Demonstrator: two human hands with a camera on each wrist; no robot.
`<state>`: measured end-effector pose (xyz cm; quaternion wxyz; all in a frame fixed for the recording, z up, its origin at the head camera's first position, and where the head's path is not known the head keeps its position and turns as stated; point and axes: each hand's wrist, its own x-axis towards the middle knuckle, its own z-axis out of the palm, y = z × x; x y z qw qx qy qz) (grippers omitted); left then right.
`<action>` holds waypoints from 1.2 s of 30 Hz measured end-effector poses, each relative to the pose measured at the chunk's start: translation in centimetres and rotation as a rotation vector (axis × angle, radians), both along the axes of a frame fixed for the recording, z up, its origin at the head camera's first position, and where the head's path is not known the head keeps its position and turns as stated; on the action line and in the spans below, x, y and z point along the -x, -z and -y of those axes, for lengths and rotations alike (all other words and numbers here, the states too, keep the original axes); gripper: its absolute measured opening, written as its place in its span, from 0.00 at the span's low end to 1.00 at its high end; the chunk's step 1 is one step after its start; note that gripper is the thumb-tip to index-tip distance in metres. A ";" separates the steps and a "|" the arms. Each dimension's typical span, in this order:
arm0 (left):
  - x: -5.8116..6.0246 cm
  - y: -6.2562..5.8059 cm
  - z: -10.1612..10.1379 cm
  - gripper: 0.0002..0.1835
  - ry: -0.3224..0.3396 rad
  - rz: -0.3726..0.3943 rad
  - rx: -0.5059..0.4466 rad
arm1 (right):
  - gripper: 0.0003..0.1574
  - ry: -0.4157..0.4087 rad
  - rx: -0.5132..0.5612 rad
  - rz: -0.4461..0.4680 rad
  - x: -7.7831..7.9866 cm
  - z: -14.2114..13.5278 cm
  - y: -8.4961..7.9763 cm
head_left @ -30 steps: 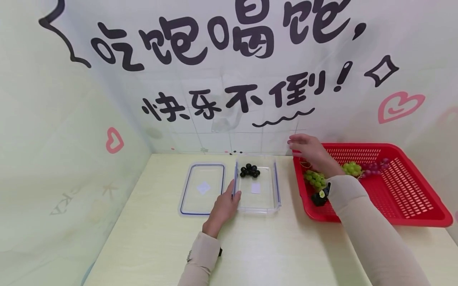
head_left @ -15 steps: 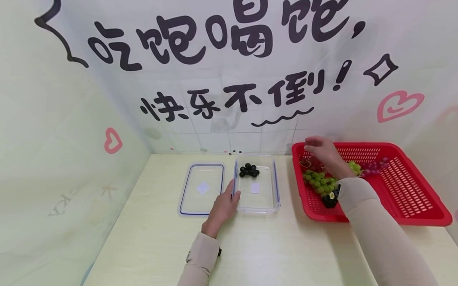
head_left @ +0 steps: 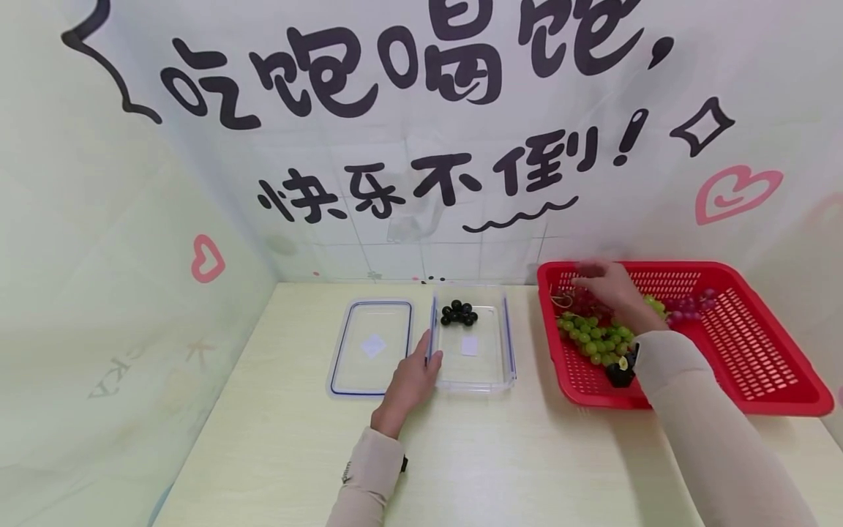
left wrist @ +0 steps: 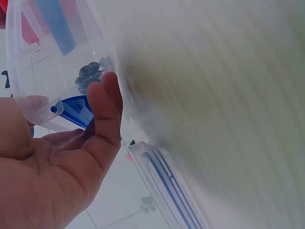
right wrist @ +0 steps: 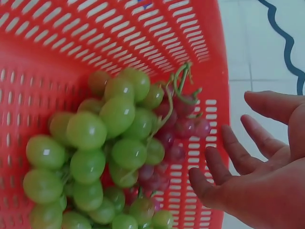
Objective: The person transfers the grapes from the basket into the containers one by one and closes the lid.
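My left hand point(head_left: 411, 377) grips the near left side of a clear plastic food container point(head_left: 490, 369), thumb by its front corner. In the left wrist view, its fingers point(left wrist: 106, 112) curl beside the blue-edged flap point(left wrist: 76, 109). A small cluster of black grapes point(head_left: 459, 313) lies at the back left inside the container. My right hand point(head_left: 615, 291) is over the left part of a red basket point(head_left: 784, 322), fingers spread and holding nothing. Below it are green grapes point(right wrist: 90, 138) and, beside them, red grapes point(right wrist: 178, 129) with a curly stem.
The container's lid point(head_left: 372, 366), with a blue seal, lies flat on the table point(head_left: 487, 461) to the left. More green grapes point(head_left: 654, 307) and purple grapes point(head_left: 688, 307) sit along the basket's back. A printed cloth wall point(head_left: 395, 256) stands close behind.
My right hand has moved right, from the basket's left back corner further over the basket, uncovering more green and red grapes. My left hand, the container and the black grapes stay put.
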<state>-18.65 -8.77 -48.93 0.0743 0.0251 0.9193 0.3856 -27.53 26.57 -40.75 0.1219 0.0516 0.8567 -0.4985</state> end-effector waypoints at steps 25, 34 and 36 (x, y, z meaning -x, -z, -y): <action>0.0 0.0 0.2 0.32 -0.002 0.006 -0.007 | 0.41 -0.235 -0.188 0.019 0.3 -0.3 2.3; -0.1 -0.1 0.1 0.32 0.002 -0.004 -0.012 | 0.38 -0.242 -0.237 -0.027 0.2 -0.2 2.8; -0.1 -0.1 0.0 0.32 0.000 -0.004 -0.015 | 0.38 -0.233 -0.246 -0.040 0.2 -0.2 2.9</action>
